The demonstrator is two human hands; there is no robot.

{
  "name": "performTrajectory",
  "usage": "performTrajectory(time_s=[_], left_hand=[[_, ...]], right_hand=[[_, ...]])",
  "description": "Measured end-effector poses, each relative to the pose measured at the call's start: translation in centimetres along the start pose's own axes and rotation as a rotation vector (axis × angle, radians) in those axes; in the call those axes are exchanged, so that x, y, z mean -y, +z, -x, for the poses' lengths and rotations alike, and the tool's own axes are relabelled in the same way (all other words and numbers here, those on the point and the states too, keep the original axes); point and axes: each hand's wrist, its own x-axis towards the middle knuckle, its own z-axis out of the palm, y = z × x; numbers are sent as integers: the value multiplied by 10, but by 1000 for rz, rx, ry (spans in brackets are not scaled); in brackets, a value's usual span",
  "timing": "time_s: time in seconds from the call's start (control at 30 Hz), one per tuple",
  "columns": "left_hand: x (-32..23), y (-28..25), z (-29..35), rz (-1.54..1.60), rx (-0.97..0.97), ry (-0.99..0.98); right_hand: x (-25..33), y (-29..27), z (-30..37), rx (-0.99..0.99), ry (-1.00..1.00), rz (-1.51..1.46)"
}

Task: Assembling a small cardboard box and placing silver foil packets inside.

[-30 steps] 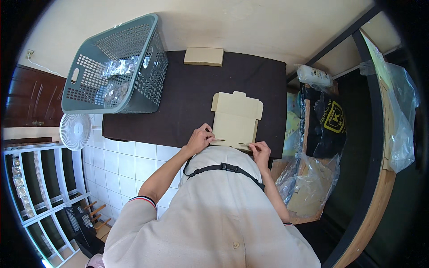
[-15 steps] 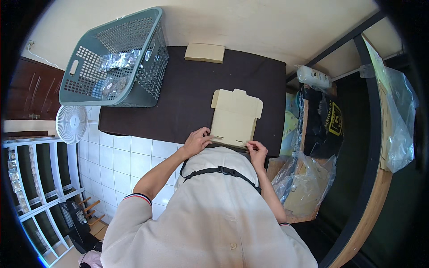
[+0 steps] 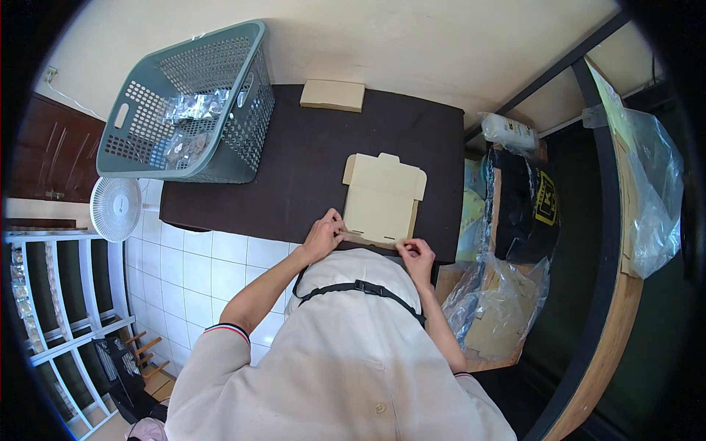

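Note:
A partly folded tan cardboard box (image 3: pixel 381 198) lies on the dark brown cloth of the table, its tabbed flap spread flat toward the far side. Two short slots show close to its near edge. At the near left corner my left hand (image 3: pixel 322 237) pinches the cardboard between thumb and fingers. My right hand (image 3: pixel 417 259) has its fingertips closed on the near right corner. The near edge is folded up a little between both hands and sits close to my body. A closed flat cardboard box (image 3: pixel 332 95) rests at the table's back edge.
A grey-green perforated basket (image 3: pixel 254 110) holding clear plastic packets stands at the table's left. Beyond the left edge is a white fan (image 3: pixel 116 209). On the right are a black bag (image 3: pixel 518 195), plastic-wrapped cardboard (image 3: pixel 507 309) and a dark metal rack post (image 3: pixel 607 191).
My right hand has shifted slightly left and nearer along the box's near edge. My left hand keeps its hold on the left corner. The whole view has moved slightly.

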Motion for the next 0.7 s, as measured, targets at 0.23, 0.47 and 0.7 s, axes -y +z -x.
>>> performTrajectory(time_s=[0.23, 0.47, 0.7], left_hand=[[7, 0, -8, 93, -29, 4], [4, -10, 2, -176, 105, 169], [2, -16, 6, -265, 143, 202]], right_hand=[[8, -14, 6, 171, -262, 221], [8, -20, 7, 267, -302, 295], [7, -16, -2, 192, -364, 178]])
